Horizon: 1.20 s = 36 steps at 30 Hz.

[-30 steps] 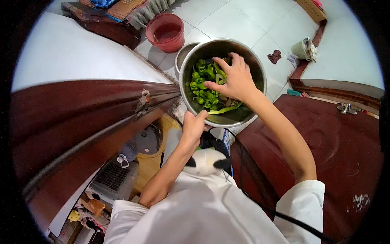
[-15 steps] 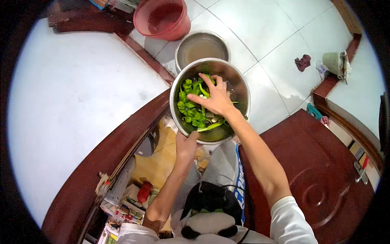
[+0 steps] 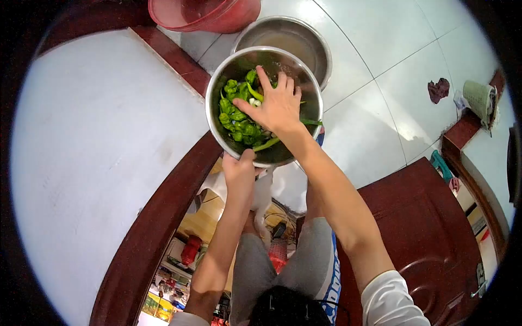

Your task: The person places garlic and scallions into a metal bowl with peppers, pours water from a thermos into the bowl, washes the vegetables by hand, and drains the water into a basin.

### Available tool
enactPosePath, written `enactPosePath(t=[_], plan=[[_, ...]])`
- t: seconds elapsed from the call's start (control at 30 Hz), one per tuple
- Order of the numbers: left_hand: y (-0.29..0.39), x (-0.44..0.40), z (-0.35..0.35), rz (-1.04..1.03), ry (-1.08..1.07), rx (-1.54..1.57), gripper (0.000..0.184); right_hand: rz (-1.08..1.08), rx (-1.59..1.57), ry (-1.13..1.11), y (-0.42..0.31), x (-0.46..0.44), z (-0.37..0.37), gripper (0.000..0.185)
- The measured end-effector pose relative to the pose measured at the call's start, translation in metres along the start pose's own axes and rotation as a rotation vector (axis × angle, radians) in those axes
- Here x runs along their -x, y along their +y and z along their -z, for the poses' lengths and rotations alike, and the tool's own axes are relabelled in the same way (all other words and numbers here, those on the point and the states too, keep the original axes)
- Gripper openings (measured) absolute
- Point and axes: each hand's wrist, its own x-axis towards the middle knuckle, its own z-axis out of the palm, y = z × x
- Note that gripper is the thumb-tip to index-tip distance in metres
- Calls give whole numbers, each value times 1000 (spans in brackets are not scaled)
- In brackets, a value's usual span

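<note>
A stainless steel bowl (image 3: 310,84) is held out in front of me, tilted so its inside shows. My left hand (image 3: 240,168) grips its near rim, thumb on the edge and fingers beneath. Wrinkled green peppers (image 3: 239,122) fill the left part of the bowl, with small white pieces (image 3: 254,101) that look like garlic among them. A long green stalk or pepper (image 3: 266,144) lies along the near side. Over these vegetables my right hand (image 3: 276,106) is spread, palm down and fingers apart, hiding what lies beneath it.
Behind the bowl, a metal basin (image 3: 321,54) with cloudy liquid sits on the tiled floor beside a red bucket (image 3: 234,16). A dark cloth (image 3: 438,89) and a pale green bin (image 3: 478,98) are at right. A red-brown door (image 3: 418,217) and door frame (image 3: 157,217) flank me.
The bowl and both hands appear higher and slightly left in view, as the camera has shifted. My right hand stays spread over the vegetables, and my left still holds the rim.
</note>
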Motion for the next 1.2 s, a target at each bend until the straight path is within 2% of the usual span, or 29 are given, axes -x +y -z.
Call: enactPosePath(t=[0.03,0.07,0.17,0.23,0.37,0.43,0.77,0.83,0.97,1.03,1.2], plan=[[1,-12,-4,9,-1,-3,30,-51,111,55,-2,-9,-6,97],[0,-22,-7,-22,-29,62,31,-171,1,-116,-1,-16,-10,101],[-5,-45,-6,-48,-51,90,36,-265,-139,-254,5,-33,-20,105],[-7,-51,-8,-122,-39,111,43,-281,-209,-229,14,-39,-34,107],[-13,-58,-12,-92,-14,43,55,-273,-356,-321,31,-46,-51,104],[-15,-62,-11,-134,37,-109,59,-254,-444,-289,33,-47,-60,101],[-6,-74,-17,-157,46,54,58,-266,-537,-315,23,-67,-77,98],[-5,-79,-15,-163,82,-74,56,-271,-605,-277,20,-69,-79,95],[2,-74,-19,-130,110,-24,53,-267,-638,-269,16,-73,-79,92],[-5,-77,-13,-211,146,-157,50,-261,-687,-251,13,-72,-79,90],[-9,-77,-8,-290,196,-267,50,-250,-755,-216,5,-70,-85,88]])
